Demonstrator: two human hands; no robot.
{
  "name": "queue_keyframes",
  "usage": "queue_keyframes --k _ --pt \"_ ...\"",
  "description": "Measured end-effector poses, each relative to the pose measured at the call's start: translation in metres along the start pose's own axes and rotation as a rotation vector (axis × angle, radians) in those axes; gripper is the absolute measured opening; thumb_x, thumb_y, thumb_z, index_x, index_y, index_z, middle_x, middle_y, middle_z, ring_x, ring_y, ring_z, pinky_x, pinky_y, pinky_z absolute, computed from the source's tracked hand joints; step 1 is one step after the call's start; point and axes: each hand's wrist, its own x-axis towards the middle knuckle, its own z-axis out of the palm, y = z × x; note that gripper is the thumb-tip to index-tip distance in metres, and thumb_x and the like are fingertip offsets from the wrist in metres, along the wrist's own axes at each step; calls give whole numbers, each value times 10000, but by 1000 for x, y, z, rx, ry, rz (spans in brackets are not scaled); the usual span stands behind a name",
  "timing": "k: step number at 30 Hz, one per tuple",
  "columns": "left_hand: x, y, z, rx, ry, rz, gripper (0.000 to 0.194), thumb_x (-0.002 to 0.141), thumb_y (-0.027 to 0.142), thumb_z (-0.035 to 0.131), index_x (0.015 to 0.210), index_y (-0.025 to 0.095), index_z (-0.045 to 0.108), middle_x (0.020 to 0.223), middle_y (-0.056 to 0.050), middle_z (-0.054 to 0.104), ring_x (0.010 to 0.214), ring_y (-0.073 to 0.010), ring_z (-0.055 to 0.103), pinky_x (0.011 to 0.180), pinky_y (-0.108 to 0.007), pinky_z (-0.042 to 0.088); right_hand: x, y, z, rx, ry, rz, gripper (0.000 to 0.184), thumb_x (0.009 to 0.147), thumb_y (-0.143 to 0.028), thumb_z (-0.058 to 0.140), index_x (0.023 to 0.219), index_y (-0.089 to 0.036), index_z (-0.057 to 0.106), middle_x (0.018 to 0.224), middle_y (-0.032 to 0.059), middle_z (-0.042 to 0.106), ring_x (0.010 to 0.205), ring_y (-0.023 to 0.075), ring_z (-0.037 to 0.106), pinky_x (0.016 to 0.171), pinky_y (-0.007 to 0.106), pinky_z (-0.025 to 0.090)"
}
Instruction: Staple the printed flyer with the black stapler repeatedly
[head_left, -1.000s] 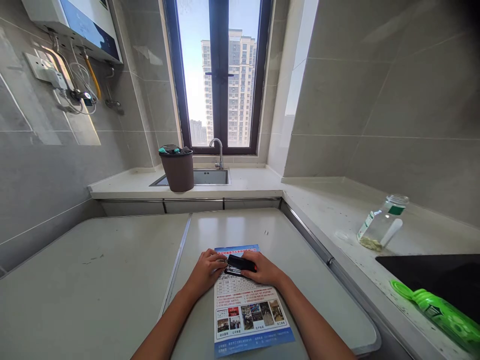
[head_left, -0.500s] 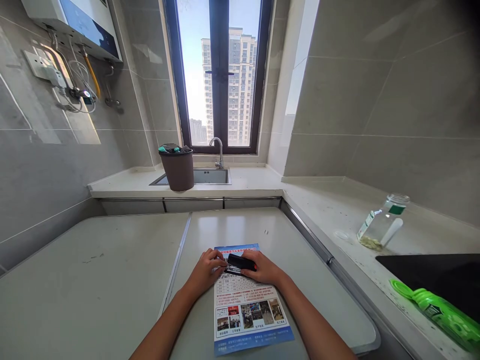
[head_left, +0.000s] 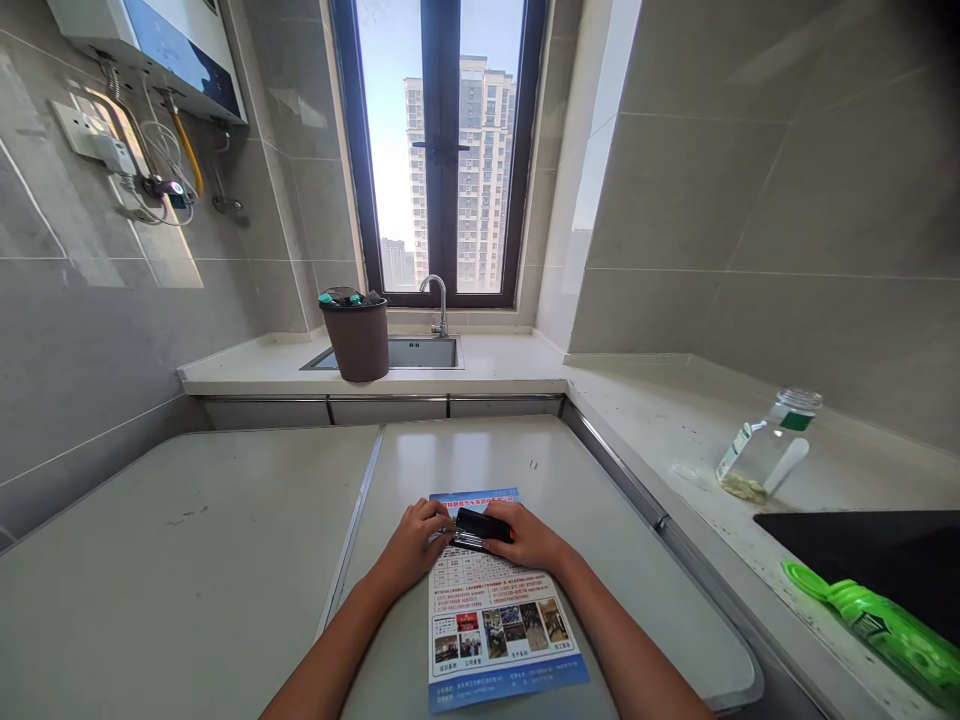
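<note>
A printed flyer (head_left: 495, 625) with a blue border lies on a pale table (head_left: 562, 480) in front of me. Over its upper part I hold a small black stapler (head_left: 480, 527) with a red end. My right hand (head_left: 529, 540) wraps the stapler's right side, fingers closed. The fingers of my left hand (head_left: 412, 545) are curled and pinch the stapler's left end, near its metal jaw. Both forearms reach in from the bottom edge.
A second table (head_left: 180, 560) adjoins on the left. Behind are a sink (head_left: 409, 352), a tap (head_left: 436, 300) and a brown bin (head_left: 358, 338). On the right counter stand a tilted glass jar (head_left: 761, 455), a black hob (head_left: 870, 560) and a green bottle (head_left: 885, 625).
</note>
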Motion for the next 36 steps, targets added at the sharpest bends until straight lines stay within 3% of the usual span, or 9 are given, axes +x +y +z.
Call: queue_keyframes --k 36 --pt "0 3 1 -45 -29 -32 155 951 146 548 1021 233 656 1122 -80 648 1057 -256 597 923 -418 460 0 -3 -1 14 -1 23 167 837 -243 746 908 -208 598 901 -3 638 813 171 536 721 273 372"
